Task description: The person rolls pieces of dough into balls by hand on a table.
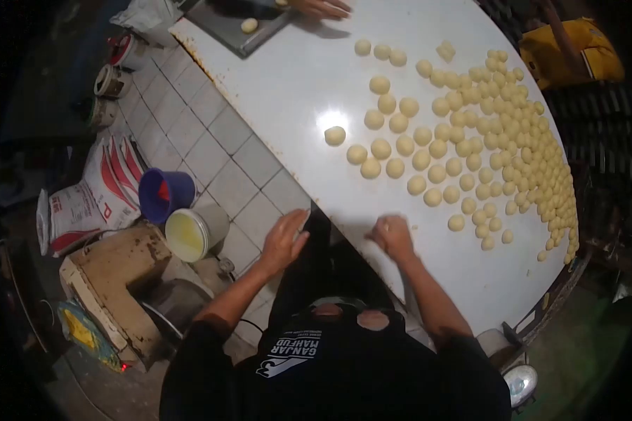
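My left hand (286, 242) is off the table's edge, above the tiled floor, with its fingers stretched out and the thumb apart; nothing shows in it. Curled in at the near edge of the white table (288, 91) is my right hand (392, 238), slightly blurred. Whatever lies under its fingers, if anything, is hidden. Many pale yellow dough balls (437, 148) cover the table's right side, packed densely toward the far right edge and looser toward the middle. One dough ball (335, 135) sits apart, left of the others.
Another person's hand (319, 7) reaches in at the top beside a dark tray (242, 28) with dough balls on it. A person in yellow (576, 52) is at upper right. On the left floor are a purple bucket (165, 193), a white bucket (187, 235), sacks (95, 196) and a cardboard box (112, 274).
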A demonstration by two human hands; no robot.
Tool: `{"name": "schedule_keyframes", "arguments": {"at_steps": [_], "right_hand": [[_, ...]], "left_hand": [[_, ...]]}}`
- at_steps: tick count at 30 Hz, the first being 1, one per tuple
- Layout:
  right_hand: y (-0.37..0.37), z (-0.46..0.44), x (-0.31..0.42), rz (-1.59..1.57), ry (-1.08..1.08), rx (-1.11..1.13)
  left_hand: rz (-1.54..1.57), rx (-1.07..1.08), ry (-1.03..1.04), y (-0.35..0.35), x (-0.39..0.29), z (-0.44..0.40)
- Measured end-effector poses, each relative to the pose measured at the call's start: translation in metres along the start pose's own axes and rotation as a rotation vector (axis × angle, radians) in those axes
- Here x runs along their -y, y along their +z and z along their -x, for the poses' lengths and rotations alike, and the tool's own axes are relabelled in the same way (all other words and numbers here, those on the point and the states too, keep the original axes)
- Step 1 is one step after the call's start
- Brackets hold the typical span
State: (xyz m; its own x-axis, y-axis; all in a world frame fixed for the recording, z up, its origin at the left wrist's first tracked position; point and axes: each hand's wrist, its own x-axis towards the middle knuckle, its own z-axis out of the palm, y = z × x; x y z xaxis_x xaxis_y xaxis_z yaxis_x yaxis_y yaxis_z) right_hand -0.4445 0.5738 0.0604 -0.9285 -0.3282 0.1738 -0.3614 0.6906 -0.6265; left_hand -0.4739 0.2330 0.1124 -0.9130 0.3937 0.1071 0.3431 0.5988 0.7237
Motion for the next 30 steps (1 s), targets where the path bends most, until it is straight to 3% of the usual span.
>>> {"name": "schedule_keyframes", "arguments": {"at_steps": [1,3,5,7,10,11,14,16,17,19,20,22,24,27,29,30], "right_hand": [[0.018,0.005,-0.030,0.274,0.020,0.175],[0.003,-0.067,0.015,0.191,0.141,-0.186],[0.029,-0.053,0.039,0.216,0.175,-0.217],[0.022,-0.006,0.029,0.044,-0.039,-0.132],[0.002,-0.007,-0.010,0.211,0.107,-0.049],[-0.011,-0.036,0.009,0.221,0.139,-0.240],[0.007,-0.031,0.042,0.098,0.291,-0.319],[-0.003,-0.005,0.042,0.023,0.028,-0.277],[-0.011,-0.010,0.029,0.043,0.018,-0.255],[-0.022,-0.008,0.022,-0.160,0.482,-0.133],[-0.044,-0.046,0.030,-0.341,0.820,-0.074],[-0.065,-0.128,0.036,-0.524,0.792,-0.200],[-0.073,-0.199,0.035,-0.511,0.639,-0.255],[-0.047,-0.251,0.024,-0.549,0.698,-0.325],[-0.033,-0.251,0.000,0.311,0.139,-0.319],[-0.042,-0.242,0.004,0.213,0.184,-0.394]], "left_hand": [[-0.047,0.011,-0.027,-0.007,-0.003,0.017],[-0.018,0.050,-0.063,0.002,-0.010,0.017],[0.023,0.104,0.019,0.012,-0.010,0.011],[0.020,0.033,0.021,0.002,-0.025,0.012],[-0.010,-0.027,-0.042,-0.004,-0.030,0.033],[0.016,-0.017,-0.073,-0.003,-0.037,0.033],[0.021,-0.051,-0.053,-0.005,-0.038,-0.021],[0.042,-0.122,-0.053,-0.006,-0.030,-0.058],[0.066,-0.140,-0.062,-0.006,-0.023,-0.079],[0.117,-0.220,-0.049,-0.008,-0.004,-0.115],[0.151,-0.202,-0.051,-0.005,0.008,-0.133],[0.182,-0.223,-0.124,0.004,0.028,-0.162],[0.225,-0.203,-0.196,0.002,0.036,-0.192],[0.295,-0.165,-0.271,-0.005,0.048,-0.232],[0.353,-0.142,-0.269,-0.004,0.048,-0.256],[0.370,-0.096,-0.211,0.000,0.048,-0.268]]}}
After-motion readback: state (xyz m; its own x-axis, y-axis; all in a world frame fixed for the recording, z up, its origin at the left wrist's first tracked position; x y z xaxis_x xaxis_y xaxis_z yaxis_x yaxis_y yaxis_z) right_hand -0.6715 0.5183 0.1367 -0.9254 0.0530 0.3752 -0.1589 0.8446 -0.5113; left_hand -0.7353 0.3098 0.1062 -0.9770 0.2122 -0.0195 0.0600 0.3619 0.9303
